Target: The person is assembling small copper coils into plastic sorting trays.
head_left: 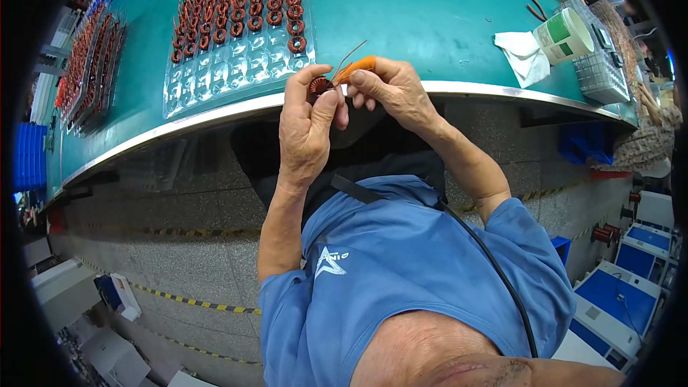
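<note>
Left hand (307, 127) pinching copper coil (319, 87), right hand (401, 94) gripping orange tool (360, 67); coil tray (215, 77), upper left; cloth (522, 56) and tub (563, 37), upper right.

A factory assembly workshop, seen from along its green bench (437, 11), where copper-wound rings (296, 44) stand in rows in a clear plastic tray (233, 79) and more fill the stacked trays (97, 64) at left. Yellow-and-black tape (193, 304) marks the speckled floor (179, 261); blue plastic crates (30, 156) stand at far left, blue-and-white units (620, 299) at right.
</note>
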`<state>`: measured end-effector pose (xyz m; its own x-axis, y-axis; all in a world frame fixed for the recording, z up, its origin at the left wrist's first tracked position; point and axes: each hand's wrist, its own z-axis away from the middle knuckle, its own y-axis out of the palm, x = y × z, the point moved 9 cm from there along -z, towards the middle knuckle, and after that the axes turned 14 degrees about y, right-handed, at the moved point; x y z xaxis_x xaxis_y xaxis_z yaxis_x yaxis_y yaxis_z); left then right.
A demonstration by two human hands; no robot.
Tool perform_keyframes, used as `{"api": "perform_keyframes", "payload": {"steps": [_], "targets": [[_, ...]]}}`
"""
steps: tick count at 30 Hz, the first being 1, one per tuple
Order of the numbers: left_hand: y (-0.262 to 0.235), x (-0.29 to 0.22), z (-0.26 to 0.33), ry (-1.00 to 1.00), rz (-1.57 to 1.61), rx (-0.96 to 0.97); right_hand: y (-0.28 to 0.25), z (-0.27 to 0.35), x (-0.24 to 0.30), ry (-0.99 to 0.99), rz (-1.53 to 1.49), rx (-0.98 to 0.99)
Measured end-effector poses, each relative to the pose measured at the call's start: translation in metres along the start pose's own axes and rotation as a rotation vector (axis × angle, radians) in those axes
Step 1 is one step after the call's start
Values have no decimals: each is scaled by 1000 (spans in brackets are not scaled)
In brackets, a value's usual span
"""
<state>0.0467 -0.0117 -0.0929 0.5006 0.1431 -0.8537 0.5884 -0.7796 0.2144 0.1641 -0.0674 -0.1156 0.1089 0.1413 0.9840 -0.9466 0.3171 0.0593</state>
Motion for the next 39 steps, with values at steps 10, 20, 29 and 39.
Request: {"api": "perform_keyframes", "payload": {"steps": [10, 20, 29, 39], "targets": [[1, -11, -4, 88, -267, 42, -10, 23, 35, -77, 70, -297], [-1, 9, 10, -157, 277, 52, -7, 10, 20, -97, -9, -124], [-12, 8, 6, -62, -141, 120, 1, 4, 9, 61, -153, -40], [-8, 11, 10, -153, 204, -209, 1, 12, 22, -142, -83, -204]]}}
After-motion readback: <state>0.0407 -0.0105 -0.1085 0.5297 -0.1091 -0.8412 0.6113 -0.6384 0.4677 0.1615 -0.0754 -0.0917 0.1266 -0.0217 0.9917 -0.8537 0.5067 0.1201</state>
